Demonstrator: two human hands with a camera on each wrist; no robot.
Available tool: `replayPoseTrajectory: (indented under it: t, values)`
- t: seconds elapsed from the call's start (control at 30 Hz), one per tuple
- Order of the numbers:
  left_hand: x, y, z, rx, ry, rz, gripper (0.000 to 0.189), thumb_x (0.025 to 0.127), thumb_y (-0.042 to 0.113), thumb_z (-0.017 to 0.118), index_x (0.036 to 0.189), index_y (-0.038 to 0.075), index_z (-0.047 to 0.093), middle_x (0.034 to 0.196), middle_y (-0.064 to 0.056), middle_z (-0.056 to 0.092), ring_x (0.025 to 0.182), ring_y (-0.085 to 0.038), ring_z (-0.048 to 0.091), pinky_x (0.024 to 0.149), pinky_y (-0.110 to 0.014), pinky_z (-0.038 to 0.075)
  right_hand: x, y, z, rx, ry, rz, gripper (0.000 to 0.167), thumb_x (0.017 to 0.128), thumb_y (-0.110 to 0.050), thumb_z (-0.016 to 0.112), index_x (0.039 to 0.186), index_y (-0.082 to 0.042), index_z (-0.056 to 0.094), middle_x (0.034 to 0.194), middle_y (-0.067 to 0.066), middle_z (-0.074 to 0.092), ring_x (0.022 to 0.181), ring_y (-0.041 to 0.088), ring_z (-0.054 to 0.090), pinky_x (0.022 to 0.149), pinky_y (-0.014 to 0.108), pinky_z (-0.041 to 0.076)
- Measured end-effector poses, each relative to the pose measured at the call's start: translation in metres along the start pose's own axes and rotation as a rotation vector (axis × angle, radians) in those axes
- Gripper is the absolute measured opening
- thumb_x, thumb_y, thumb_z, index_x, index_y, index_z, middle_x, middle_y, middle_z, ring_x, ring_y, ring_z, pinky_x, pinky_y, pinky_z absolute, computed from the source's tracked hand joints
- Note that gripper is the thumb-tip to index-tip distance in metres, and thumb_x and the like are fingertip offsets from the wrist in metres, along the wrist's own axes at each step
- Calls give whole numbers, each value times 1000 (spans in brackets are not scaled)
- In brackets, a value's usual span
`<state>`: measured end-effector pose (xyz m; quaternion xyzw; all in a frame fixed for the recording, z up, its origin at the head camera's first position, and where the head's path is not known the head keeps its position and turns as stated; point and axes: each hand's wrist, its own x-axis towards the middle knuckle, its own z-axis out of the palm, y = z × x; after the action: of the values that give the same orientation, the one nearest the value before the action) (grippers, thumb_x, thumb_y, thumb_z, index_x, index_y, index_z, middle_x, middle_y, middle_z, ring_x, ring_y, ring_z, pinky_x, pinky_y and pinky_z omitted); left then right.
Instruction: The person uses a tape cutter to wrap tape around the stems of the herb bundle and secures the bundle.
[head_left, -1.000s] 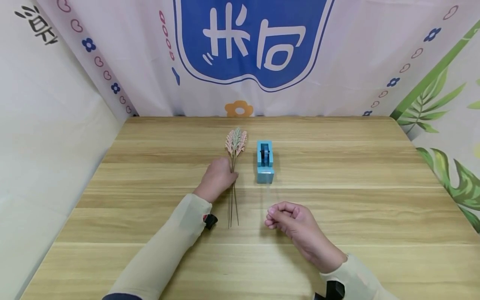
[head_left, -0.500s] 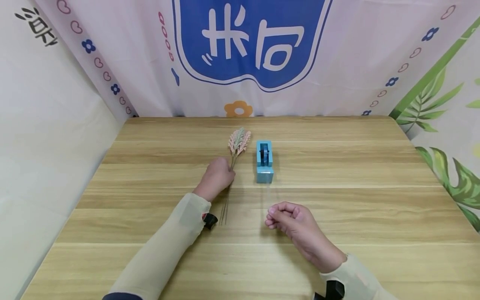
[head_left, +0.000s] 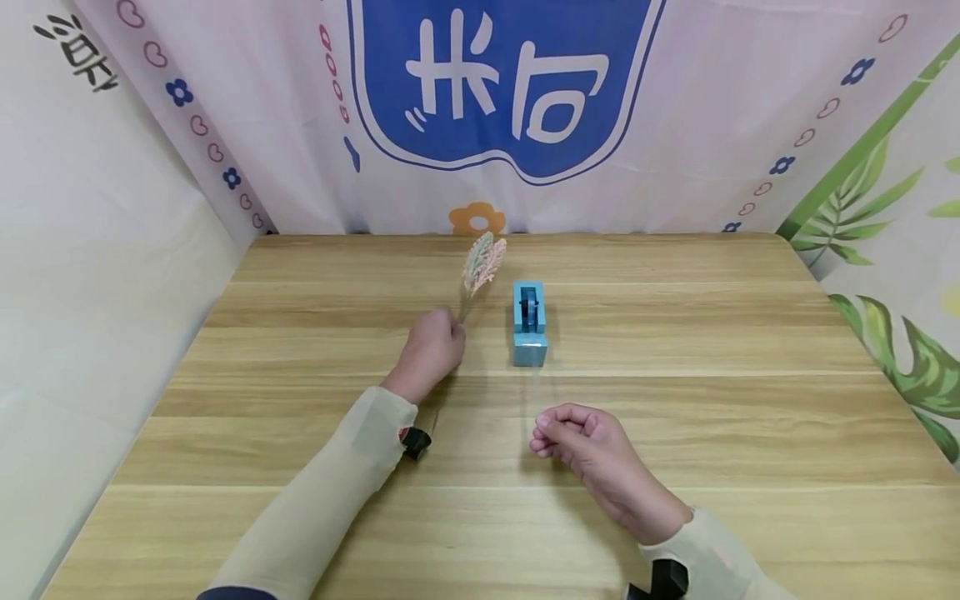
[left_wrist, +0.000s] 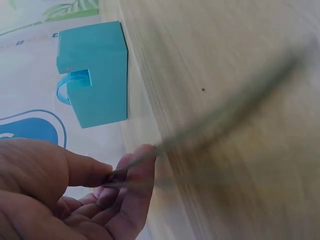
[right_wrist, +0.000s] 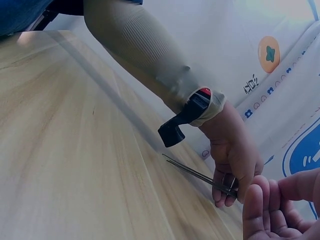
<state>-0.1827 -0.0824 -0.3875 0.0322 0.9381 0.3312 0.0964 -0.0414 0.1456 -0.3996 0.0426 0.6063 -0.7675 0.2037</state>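
Observation:
Thin stems of artificial flowers (head_left: 483,262), with pink and pale green heads, are pinched between thumb and fingers of my left hand (head_left: 429,352). The heads lean to the right, and the lower stems (right_wrist: 195,174) point back under the wrist. In the left wrist view the near stems are blurred. A blue tape dispenser (head_left: 529,352) stands to the right of the flowers. From its front a strip of clear tape (head_left: 536,387) runs toward my right hand (head_left: 592,454), whose thumb and forefinger pinch its end.
A wood-grain table (head_left: 712,350) lies under both hands. Behind it hangs a printed cloth backdrop (head_left: 675,192) with a blue emblem. A black wrist camera (head_left: 415,442) sits on the left sleeve.
My left hand has tilted the flowers to the right and raised the heads. The stems' lower ends have swung left toward the wrist. My right hand stays in place.

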Motion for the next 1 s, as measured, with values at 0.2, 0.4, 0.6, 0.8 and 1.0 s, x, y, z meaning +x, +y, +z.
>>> replayPoseTrajectory:
  t: [0.2, 0.4, 0.6, 0.8, 1.0]
  values:
    - [-1, -1, -1, -107, -61, -20, 15, 113, 12, 41, 113, 1, 50, 83, -14, 63, 60, -22, 65, 54, -27, 51, -1, -1, 1, 0, -1, 1, 5, 103, -5, 63, 101, -1, 66, 92, 0, 75, 86, 8, 72, 85, 23, 61]
    - [-2, -7, -1, -101, -7, 55, 19, 114, 17, 40, 118, 0, 47, 82, -10, 55, 65, -18, 51, 55, -27, 45, -1, -2, 2, -1, 4, 6, 5, 103, -5, 63, 101, -1, 66, 92, -1, 74, 86, 8, 71, 85, 22, 61]
    - [-10, -10, -5, -177, 105, 165, 19, 113, 18, 44, 113, 1, 51, 77, -7, 51, 63, -17, 47, 56, -28, 41, 0, -2, 2, 2, 6, 3, 5, 103, -4, 62, 102, -1, 65, 91, -1, 74, 85, 8, 71, 84, 22, 61]
    - [-13, -8, -12, -190, 160, 205, 29, 112, 16, 46, 112, -7, 64, 78, -11, 57, 62, -16, 48, 56, -26, 42, 0, -2, 2, 2, 11, 4, 6, 103, -4, 62, 103, 1, 65, 90, -2, 74, 85, 8, 71, 84, 22, 61]
    - [-16, -9, -20, -259, 155, 205, 33, 112, 9, 42, 120, -8, 68, 96, -24, 68, 69, -16, 52, 58, -24, 44, 1, -2, 3, 3, 21, 5, 5, 103, -3, 62, 101, 0, 65, 89, -1, 74, 85, 8, 71, 83, 23, 61]
